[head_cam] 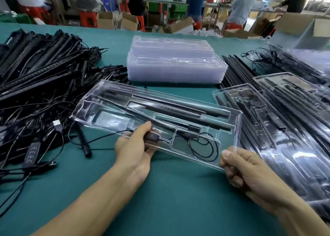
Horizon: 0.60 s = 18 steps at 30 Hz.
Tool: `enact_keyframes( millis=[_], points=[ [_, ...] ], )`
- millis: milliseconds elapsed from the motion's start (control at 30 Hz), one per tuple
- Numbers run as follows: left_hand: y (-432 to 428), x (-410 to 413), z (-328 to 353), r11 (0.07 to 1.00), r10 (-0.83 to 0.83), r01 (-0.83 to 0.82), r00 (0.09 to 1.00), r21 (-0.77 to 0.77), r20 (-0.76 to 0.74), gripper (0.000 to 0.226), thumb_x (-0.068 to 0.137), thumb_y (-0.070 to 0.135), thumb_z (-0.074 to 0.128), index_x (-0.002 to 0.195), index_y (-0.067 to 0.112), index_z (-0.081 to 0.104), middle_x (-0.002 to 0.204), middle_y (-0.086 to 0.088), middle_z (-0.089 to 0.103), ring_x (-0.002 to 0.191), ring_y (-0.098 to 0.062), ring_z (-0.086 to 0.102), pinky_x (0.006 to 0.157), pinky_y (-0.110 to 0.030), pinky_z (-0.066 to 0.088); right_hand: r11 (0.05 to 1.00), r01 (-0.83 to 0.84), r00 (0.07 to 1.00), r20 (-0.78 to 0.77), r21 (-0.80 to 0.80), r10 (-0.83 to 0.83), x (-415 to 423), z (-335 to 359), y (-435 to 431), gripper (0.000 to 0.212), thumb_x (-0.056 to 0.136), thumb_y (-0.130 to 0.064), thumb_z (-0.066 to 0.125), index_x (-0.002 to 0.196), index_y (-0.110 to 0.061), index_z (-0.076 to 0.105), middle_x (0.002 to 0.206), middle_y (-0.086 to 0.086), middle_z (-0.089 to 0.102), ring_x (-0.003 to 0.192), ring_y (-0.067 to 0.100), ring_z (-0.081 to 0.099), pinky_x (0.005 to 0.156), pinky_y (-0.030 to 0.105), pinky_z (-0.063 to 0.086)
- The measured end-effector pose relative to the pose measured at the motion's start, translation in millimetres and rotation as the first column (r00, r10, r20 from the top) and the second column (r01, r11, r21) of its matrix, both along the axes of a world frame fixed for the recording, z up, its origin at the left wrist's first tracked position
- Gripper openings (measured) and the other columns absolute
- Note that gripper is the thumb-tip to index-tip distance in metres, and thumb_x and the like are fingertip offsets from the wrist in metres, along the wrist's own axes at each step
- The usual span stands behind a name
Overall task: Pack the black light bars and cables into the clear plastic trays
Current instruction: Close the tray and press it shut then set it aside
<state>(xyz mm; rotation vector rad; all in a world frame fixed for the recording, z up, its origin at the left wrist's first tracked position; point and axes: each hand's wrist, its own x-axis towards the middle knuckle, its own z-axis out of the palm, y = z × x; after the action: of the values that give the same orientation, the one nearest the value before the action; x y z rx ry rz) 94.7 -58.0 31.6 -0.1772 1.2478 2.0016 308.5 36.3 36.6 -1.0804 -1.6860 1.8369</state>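
Pinching the near corner of the clear tray [238, 128], the right hand [250, 173] steadies it, likely so the left hand [132, 150], gripping the cable controller [153, 135], can seat it; light bars [178, 109] lie slotted just beyond.

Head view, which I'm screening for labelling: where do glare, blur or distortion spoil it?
In the head view, glare streaks the packed trays at right; the background workers are blurred; wide-angle distortion stretches the frame's corners; the held tray, left hand and right hand are fairly sharp.
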Motion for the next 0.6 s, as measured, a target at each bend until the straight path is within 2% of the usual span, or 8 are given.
enact_keyframes(
  millis=[67, 200, 367, 500, 600],
  points=[
    [0, 1, -2, 1.0, 0.017, -0.017, 1.0, 0.02, -0.02, 0.043, 0.085, 0.004, 0.072, 0.123, -0.008, 0.057, 0.064, -0.011, 0.065, 0.052, -0.017, 0.063, 0.063, -0.034, 0.059, 1.0, 0.016, 1.0, 0.024, -0.012, -0.016, -1, 0, 1, 0.031, 0.094, -0.022, 0.054, 0.065, -0.013, 0.06, 0.056, 0.001, 0.043, 0.044, 0.007, 0.032, 0.039, 0.014, 0.027],
    [2, 2, 0, 0.999, 0.034, -0.03, 0.995, 0.046, -0.097, 0.02, 0.083, -0.004, 0.067, 0.102, 0.001, 0.06, 0.062, -0.01, 0.065, 0.049, -0.014, 0.06, 0.053, -0.026, 0.055, 0.996, 0.085, 0.995, 0.046, -0.033, -0.083, -7, -3, 0, 0.032, 0.097, -0.022, 0.054, 0.067, -0.011, 0.059, 0.054, 0.0, 0.042, 0.042, 0.007, 0.031, 0.037, 0.014, 0.025],
    [7, 0, 2, 0.991, 0.122, -0.111, 0.977, 0.072, -0.175, 0.029, 0.082, -0.006, 0.065, 0.105, 0.007, 0.052, 0.06, -0.008, 0.066, 0.048, -0.016, 0.059, 0.057, -0.027, 0.051, 0.995, 0.098, 0.993, 0.074, -0.03, -0.095, -12, -3, 0, 0.031, 0.096, -0.024, 0.055, 0.066, -0.016, 0.06, 0.057, 0.0, 0.047, 0.042, 0.008, 0.038, 0.034, 0.013, 0.025],
    [9, -1, -1, 0.989, 0.137, -0.123, 0.97, 0.082, -0.201, 0.034, 0.084, -0.008, 0.064, 0.108, 0.007, 0.046, 0.078, -0.018, 0.058, 0.049, -0.017, 0.058, 0.056, -0.026, 0.053, 0.992, 0.093, 0.993, 0.079, -0.083, -0.086, -12, -2, 0, 0.028, 0.095, -0.019, 0.057, 0.069, -0.011, 0.063, 0.059, 0.005, 0.053, 0.043, 0.011, 0.046, 0.033, 0.016, 0.029],
    [11, -3, -3, 0.987, 0.157, -0.142, 0.959, 0.078, -0.236, 0.035, 0.084, -0.009, 0.065, 0.108, 0.008, 0.046, 0.08, -0.016, 0.055, 0.052, -0.018, 0.06, 0.056, -0.026, 0.055, 0.992, 0.07, 0.993, 0.099, -0.102, -0.06, -13, 0, 0, 0.025, 0.095, -0.019, 0.057, 0.075, -0.006, 0.064, 0.061, 0.006, 0.055, 0.044, 0.012, 0.048, 0.034, 0.016, 0.032]
  ],
)
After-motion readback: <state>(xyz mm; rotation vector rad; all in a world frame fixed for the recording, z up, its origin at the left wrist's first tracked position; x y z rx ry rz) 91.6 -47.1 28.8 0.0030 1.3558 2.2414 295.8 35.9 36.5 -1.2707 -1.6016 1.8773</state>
